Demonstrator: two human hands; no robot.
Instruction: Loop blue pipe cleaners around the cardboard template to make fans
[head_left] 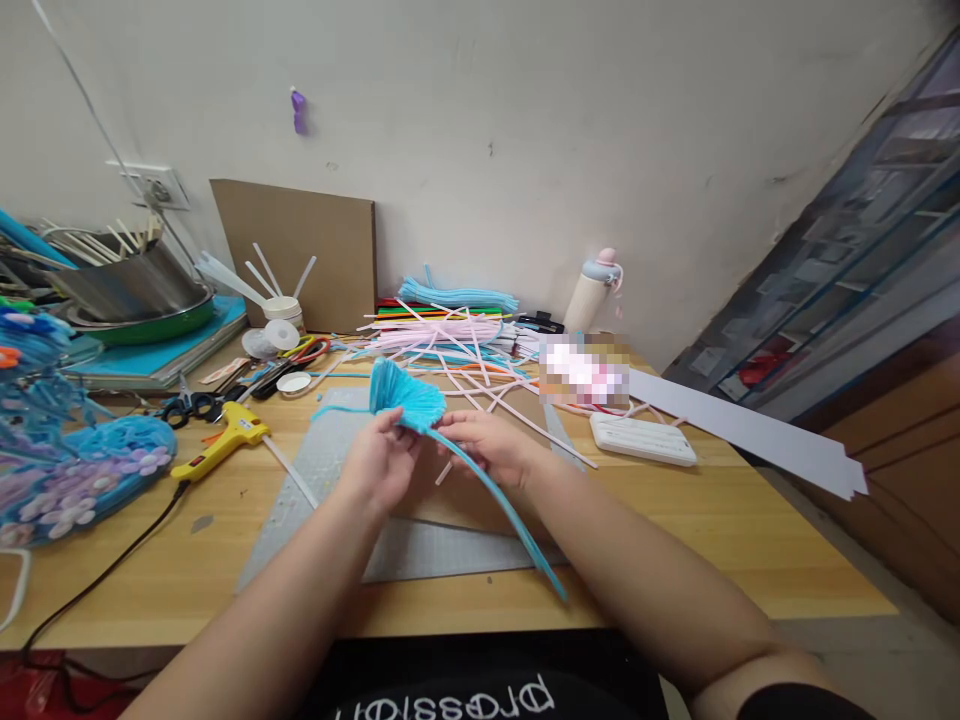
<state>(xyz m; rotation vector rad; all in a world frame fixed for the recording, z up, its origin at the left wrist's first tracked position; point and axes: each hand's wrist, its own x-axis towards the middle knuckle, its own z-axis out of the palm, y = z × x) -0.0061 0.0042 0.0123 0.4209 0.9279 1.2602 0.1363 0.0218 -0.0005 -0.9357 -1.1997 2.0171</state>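
A blue fan-shaped piece made of pipe cleaners [405, 392] is held up over the grey cutting mat [300, 490]. My left hand [384, 455] is closed on its lower left side, thumb in front. At its lower right edge my right hand [487, 447] has its fingers closed on the piece. A long blue stem [502, 500] trails from it toward the table's front edge, passing in front of my right fingers. Another blue strand sticks out to the left. Beneath my hands lies a brown cardboard sheet [480, 500], partly hidden.
A yellow glue gun [221, 445] with a black cord lies left, near scissors [191, 405]. Loose pipe cleaners [450, 335] pile up at the back. A white box [643, 440] and a bottle [590, 290] stand right. Blue floral craft work [82, 480] sits far left.
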